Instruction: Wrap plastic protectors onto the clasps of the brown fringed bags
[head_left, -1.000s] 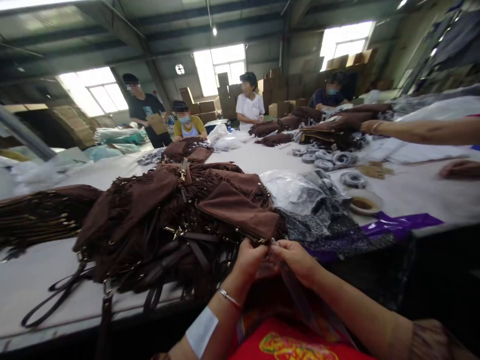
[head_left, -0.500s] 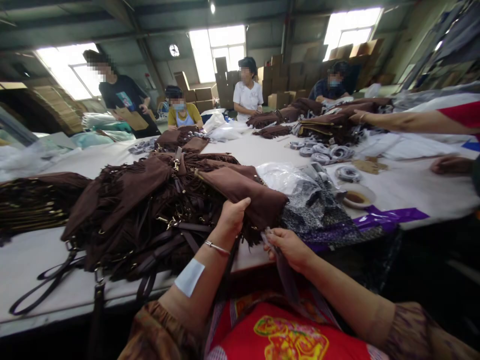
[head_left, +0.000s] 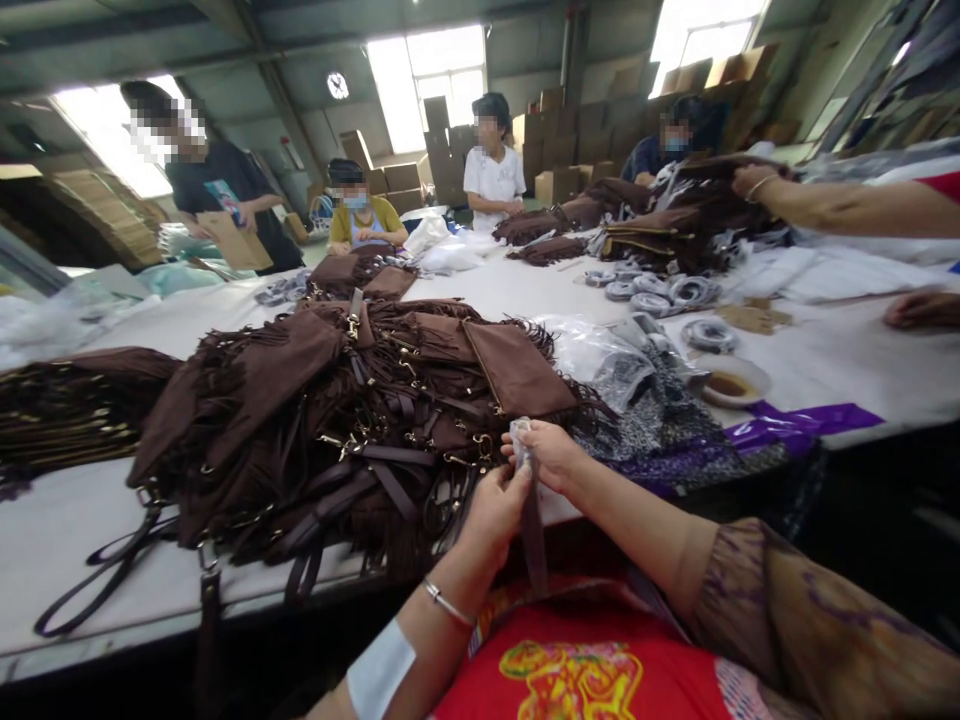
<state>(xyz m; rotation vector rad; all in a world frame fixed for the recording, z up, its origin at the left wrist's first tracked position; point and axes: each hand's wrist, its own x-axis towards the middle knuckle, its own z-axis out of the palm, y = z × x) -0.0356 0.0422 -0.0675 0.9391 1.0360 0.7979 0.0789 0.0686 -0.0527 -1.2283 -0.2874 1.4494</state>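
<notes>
A dark strap (head_left: 533, 535) with a pale, wrapped upper end hangs in front of the table edge. My right hand (head_left: 551, 455) pinches it near that end. Close against it, my left hand (head_left: 499, 505) has thumb and fingers closed on the same strap. Just beyond my hands lies a flat brown pouch (head_left: 517, 368) with a zip edge and fringe. It rests on a large heap of brown fringed bags (head_left: 255, 390) with metal clips and dark straps, left of my hands.
A stack of brown pouches (head_left: 90, 400) lies far left. Clear plastic (head_left: 592, 350), a tape roll (head_left: 731, 385) and purple plastic (head_left: 806, 425) lie right. Grey coils (head_left: 649, 295) sit beyond. A co-worker's hand (head_left: 757, 185) reaches over more brown bags; several people stand or sit around the table.
My left hand has let go of the brown pouch, which now lies on the heap, and has come to the strap beside my right hand. The co-worker's arm at right has risen.
</notes>
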